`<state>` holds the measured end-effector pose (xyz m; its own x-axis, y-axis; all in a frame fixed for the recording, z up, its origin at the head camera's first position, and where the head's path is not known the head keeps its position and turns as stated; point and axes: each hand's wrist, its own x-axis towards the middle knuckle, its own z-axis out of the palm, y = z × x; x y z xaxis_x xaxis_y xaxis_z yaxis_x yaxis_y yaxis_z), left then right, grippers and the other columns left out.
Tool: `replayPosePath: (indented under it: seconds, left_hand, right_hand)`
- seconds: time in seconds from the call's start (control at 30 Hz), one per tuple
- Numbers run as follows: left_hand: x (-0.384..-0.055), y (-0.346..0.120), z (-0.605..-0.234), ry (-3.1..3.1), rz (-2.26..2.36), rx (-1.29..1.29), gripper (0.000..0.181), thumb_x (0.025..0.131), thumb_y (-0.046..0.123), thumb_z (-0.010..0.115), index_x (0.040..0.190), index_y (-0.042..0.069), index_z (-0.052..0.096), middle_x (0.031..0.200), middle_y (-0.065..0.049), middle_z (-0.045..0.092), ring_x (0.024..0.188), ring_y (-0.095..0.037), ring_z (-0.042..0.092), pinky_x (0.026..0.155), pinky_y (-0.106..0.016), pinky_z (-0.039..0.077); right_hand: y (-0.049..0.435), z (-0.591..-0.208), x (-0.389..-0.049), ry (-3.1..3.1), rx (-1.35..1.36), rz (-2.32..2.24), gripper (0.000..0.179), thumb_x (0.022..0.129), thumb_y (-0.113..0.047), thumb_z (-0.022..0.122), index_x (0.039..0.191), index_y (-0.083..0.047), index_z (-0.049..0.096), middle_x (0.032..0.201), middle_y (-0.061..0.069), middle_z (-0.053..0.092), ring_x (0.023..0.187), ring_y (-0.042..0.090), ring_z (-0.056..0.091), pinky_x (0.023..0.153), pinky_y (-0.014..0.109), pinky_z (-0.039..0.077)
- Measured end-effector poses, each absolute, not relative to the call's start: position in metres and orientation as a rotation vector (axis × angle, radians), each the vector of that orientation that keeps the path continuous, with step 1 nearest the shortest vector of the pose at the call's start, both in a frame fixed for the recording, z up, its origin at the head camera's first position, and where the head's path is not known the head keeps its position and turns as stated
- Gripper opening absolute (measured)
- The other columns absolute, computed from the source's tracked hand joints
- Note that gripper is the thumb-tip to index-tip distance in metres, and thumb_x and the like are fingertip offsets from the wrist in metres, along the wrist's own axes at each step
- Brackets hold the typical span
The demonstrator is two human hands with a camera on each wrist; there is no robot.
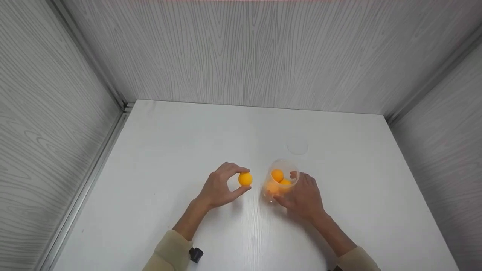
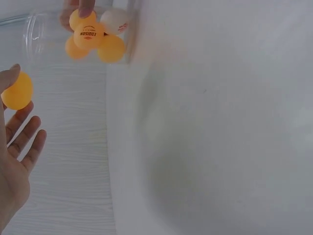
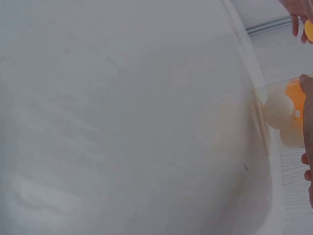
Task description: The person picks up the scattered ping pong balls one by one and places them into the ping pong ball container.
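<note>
My left hand (image 1: 219,187) pinches an orange ping-pong ball (image 1: 245,179) between thumb and fingertip, left of a clear plastic jar (image 1: 266,181). My right hand (image 1: 308,197) grips that jar around its right side, with the open mouth tilted up. Several orange balls (image 2: 111,48) lie inside, one with printed lettering (image 2: 88,35). White balls (image 3: 279,111) sit near the jar's bottom in the right wrist view. In the left wrist view, the other fingers of my left hand (image 2: 14,171) spread below the pinched ball.
A clear round lid (image 1: 297,145) lies flat on the white table (image 1: 188,131) behind the jar. Grey wood-grain panels (image 1: 241,52) close off the back and both sides. A small black object (image 1: 196,255) shows beside my left sleeve.
</note>
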<state>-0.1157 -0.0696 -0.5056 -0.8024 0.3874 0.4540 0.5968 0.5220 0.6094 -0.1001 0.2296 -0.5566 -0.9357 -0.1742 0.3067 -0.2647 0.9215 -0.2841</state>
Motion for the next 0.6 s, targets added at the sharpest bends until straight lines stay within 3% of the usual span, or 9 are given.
replayPosePath:
  seconds: [0.6]
  left_hand:
    - [-0.127, -0.03, -0.481, -2.421, -1.181, -1.006, 0.04, 0.09, 0.032, 0.082, 0.124, 0.011, 0.074, 0.117, -0.001, 0.078, 0.108, -0.019, 0.07, 0.101, -0.031, 0.06]
  right_hand:
    - [0.233, -0.559, -0.102, -2.753, 0.402, 0.432, 0.087, 0.078, -0.071, 0.078, 0.131, -0.004, 0.059, 0.116, 0.013, 0.069, 0.103, 0.03, 0.062, 0.104, 0.049, 0.057]
